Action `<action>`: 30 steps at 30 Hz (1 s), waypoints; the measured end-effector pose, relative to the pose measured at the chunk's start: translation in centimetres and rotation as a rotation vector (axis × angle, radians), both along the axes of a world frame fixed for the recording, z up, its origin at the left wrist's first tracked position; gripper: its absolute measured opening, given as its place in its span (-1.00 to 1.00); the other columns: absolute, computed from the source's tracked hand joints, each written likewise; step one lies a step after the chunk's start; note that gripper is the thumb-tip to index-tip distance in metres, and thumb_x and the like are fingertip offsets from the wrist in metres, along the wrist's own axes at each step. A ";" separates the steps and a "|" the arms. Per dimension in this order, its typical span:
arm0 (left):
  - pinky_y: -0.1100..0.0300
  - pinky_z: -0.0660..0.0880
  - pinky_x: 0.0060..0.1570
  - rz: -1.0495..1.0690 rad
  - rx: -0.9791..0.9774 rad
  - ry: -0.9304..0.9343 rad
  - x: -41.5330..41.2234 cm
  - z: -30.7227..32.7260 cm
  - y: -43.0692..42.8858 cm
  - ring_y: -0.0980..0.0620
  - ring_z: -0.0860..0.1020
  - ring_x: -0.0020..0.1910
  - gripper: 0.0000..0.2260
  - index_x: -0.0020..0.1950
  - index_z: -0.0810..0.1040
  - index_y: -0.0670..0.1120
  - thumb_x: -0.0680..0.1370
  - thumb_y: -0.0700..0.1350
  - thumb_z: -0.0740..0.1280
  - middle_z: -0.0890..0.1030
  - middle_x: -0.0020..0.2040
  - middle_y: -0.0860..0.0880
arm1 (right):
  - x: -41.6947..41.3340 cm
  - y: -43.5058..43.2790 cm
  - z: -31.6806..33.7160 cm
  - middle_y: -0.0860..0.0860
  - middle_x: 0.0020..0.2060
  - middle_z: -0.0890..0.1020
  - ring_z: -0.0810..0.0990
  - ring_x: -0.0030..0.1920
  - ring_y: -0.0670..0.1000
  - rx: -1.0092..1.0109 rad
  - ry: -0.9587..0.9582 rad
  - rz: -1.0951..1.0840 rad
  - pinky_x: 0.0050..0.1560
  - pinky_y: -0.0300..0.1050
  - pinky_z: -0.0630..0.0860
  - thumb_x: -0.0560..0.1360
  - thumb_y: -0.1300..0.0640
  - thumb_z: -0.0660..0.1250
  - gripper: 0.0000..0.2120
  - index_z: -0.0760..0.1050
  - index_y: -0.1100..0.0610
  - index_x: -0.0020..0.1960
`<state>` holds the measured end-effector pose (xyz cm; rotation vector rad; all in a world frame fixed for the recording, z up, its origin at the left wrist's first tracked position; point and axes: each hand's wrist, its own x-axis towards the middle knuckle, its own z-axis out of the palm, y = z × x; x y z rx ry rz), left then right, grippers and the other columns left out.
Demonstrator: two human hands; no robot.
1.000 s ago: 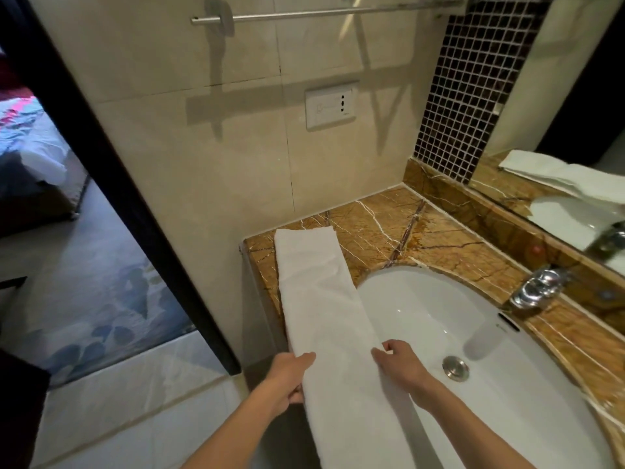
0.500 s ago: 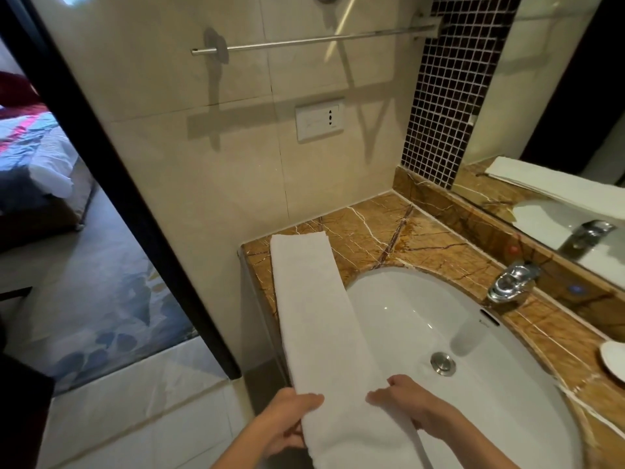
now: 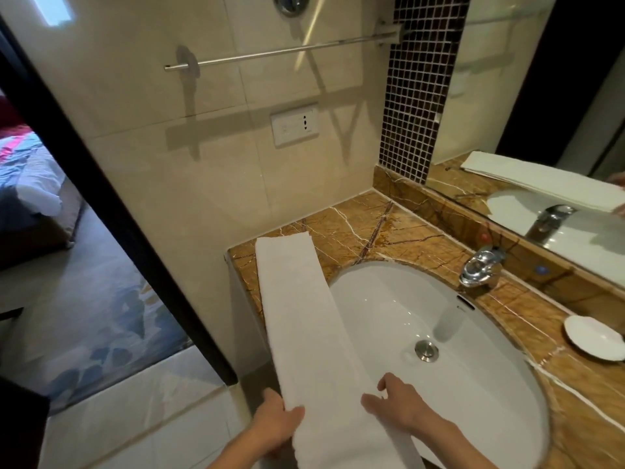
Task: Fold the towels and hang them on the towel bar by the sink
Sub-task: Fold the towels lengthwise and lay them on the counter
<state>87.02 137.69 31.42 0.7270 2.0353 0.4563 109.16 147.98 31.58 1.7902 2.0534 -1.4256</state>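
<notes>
One towel [image 3: 304, 319], near end cropped, left hand [image 3: 274, 424] pinching its edge, right hand [image 3: 397, 407] grip unclear
</notes>
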 end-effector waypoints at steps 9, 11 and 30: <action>0.13 0.45 0.01 -0.095 0.623 0.294 4.0 7.3 4.3 0.06 0.45 -0.02 -0.60 0.31 0.19 0.02 0.56 -0.16 0.28 0.39 0.21 -0.05 | 4.2 -4.1 3.9 -0.13 0.00 0.52 0.47 -0.02 -0.14 0.490 0.058 -0.324 -0.04 -0.23 0.41 0.54 -0.17 0.19 -0.70 0.40 -0.05 0.19; 0.11 0.48 -0.11 -0.274 0.660 0.264 5.9 8.6 4.7 0.06 0.50 -0.16 -0.68 0.25 0.26 0.04 0.56 -0.16 0.26 0.48 0.00 -0.02 | 6.2 -5.4 4.7 -0.11 0.07 0.52 0.48 0.05 -0.13 0.564 0.026 -0.373 0.01 -0.23 0.41 0.55 -0.15 0.18 -0.70 0.40 -0.04 0.21; 0.17 0.49 0.04 -1.385 0.505 0.480 22.3 12.1 4.6 0.05 0.54 0.00 -0.66 0.27 0.44 0.04 0.52 0.08 0.25 0.56 0.13 0.02 | 22.1 -16.4 2.3 0.21 0.52 -0.30 -0.30 0.51 0.28 0.081 -0.544 -0.159 0.42 0.37 -0.17 0.38 -0.32 0.34 0.04 -0.22 0.04 0.56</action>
